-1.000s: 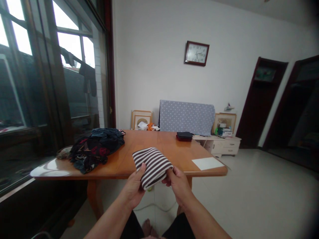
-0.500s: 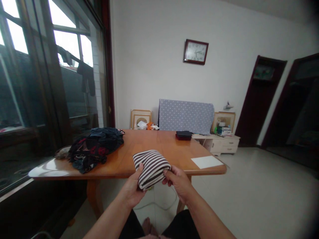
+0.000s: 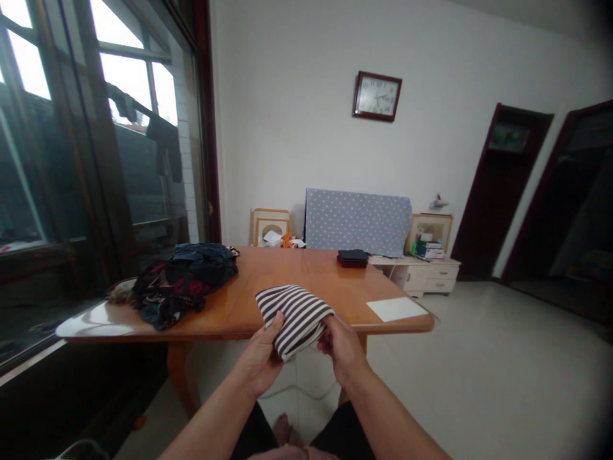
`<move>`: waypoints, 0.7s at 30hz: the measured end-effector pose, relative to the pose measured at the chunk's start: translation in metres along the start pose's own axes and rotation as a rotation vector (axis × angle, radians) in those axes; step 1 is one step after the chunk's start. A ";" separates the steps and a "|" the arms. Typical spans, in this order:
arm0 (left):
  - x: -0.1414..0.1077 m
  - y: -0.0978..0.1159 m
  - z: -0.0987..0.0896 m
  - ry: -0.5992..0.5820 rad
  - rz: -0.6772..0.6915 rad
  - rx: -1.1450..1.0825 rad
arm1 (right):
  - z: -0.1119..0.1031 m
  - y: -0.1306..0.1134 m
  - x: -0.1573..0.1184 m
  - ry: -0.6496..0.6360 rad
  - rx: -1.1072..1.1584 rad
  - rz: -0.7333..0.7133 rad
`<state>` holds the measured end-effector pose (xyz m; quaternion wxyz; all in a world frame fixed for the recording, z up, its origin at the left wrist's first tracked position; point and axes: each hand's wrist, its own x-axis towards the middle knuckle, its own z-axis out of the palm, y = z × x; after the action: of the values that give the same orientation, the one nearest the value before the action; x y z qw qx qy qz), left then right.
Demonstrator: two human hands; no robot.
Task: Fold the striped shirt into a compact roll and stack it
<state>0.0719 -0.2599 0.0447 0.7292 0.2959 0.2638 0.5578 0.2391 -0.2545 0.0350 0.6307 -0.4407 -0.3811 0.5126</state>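
Note:
A folded piece of brown-and-white striped cloth (image 3: 293, 321) is held in the air just in front of the table edge. My left hand (image 3: 257, 358) grips its lower left side, with the thumb on top. My right hand (image 3: 342, 350) holds the right end, its fingers partly hidden under the fold. The cloth is tilted, its right end higher. Below it is the near edge of the wooden table (image 3: 268, 300), which neither hand touches.
A heap of dark patterned clothes (image 3: 179, 285) lies at the table's left. A dark wallet-like stack (image 3: 352, 257) sits at the far side, and a white paper sheet (image 3: 396, 308) lies at the right corner. A window (image 3: 134, 96) stands to the left, and a white drawer cabinet (image 3: 431, 280) stands beyond the table.
My hands have tilted the striped cloth, raising its right end. My right hand has moved slightly left and tucked further under the fold. The view has shifted slightly.

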 end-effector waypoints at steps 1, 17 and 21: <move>0.001 0.000 -0.001 0.002 0.002 -0.001 | -0.002 0.001 0.002 -0.037 0.025 0.036; -0.015 -0.004 0.010 -0.040 0.277 0.163 | 0.009 0.014 -0.025 -0.334 0.460 0.353; -0.026 0.000 0.018 -0.106 0.346 0.238 | 0.002 0.018 -0.020 -0.319 0.519 0.337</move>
<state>0.0786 -0.2873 0.0588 0.5954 0.4496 0.2342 0.6233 0.2282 -0.2723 0.0180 0.5606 -0.2367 -0.2536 0.7519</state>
